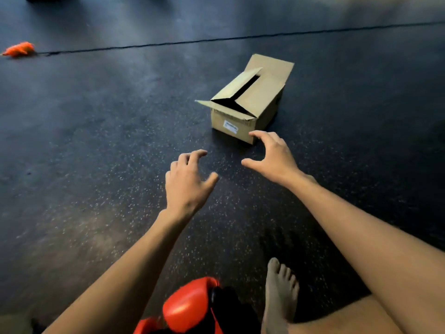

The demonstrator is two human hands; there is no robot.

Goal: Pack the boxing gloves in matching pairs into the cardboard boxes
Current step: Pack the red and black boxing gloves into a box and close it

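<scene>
A cardboard box stands on the dark floor ahead, its top flaps partly folded in with a dark gap between them. My right hand is stretched out just short of the box's near corner, fingers spread and curled, holding nothing. My left hand is further back and to the left, also spread and empty. A red and black boxing glove lies at the bottom of the view between my forearms, with part of a second red glove beside it.
My bare foot rests on the speckled black rubber floor right of the gloves. An orange object lies far left beside a seam in the floor mats.
</scene>
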